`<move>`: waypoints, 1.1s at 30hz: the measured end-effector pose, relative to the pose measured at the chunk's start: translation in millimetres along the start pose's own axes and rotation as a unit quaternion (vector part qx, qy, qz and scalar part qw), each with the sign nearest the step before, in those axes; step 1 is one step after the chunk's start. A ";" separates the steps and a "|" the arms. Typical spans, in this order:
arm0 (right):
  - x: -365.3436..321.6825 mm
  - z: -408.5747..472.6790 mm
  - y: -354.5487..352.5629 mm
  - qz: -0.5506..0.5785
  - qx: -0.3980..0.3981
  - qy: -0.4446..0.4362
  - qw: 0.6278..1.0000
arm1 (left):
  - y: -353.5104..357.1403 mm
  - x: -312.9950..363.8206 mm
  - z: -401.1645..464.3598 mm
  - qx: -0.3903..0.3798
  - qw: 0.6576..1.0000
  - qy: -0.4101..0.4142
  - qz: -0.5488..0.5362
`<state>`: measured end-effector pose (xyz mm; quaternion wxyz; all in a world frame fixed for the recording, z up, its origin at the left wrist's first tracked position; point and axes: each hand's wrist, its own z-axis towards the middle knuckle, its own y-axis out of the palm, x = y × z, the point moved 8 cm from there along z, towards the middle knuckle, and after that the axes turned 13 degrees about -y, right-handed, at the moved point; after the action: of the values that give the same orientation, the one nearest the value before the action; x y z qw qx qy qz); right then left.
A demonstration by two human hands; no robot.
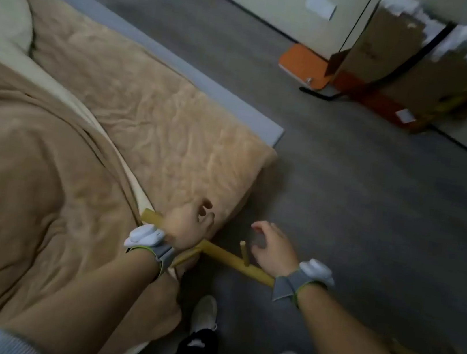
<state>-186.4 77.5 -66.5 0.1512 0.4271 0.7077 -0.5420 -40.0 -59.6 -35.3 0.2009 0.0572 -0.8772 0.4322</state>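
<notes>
Near the foot of a bed, at its right corner, both of my hands reach down over a yellowish wooden bar [223,255] that runs from the bed's edge on the left out over the floor to the right. My left hand [188,224] hangs above the left part of the bar, just over the corner of a tan fleece blanket [157,129]; its fingers are loosely curled and hold nothing, and I cannot tell whether it touches the blanket. My right hand [272,254] hovers just to the right, above the bar's right part, fingers relaxed and bent, also holding nothing. Between the two hands a short wooden peg [244,252] stands up from the bar. Each wrist wears a grey band with a white device, one on the left [146,238] and one on the right [315,272]. The blanket covers the bed, rumpled on the near left and smoother further away, with a cream pillow [2,12] at the far left and the grey mattress edge [210,82] showing beyond it. Right of the bed lies a dark grey floor [359,195]. Near me, my pale shoes [204,313] stand on it. Far right, a torn cardboard box [395,58] leans at the wall beside an orange board [301,62].
</notes>
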 end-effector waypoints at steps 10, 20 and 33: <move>123.2 18.2 122.3 0.010 -0.147 0.084 0.985 | 128.8 -96.1 44.4 -0.057 0.967 -0.159 0.193; 160.5 24.4 137.7 -0.085 -0.174 0.099 0.976 | 128.3 -99.4 46.4 -0.018 0.979 -0.144 0.140; 55.5 51.9 -15.3 -0.040 0.007 0.032 0.999 | -40.7 -7.4 -8.3 0.131 0.846 -0.084 -0.511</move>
<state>-243.8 54.7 -113.4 0.1037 0.4169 0.7251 -0.5382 -19.7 -78.9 -3.8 0.3094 0.5591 -0.6728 0.3729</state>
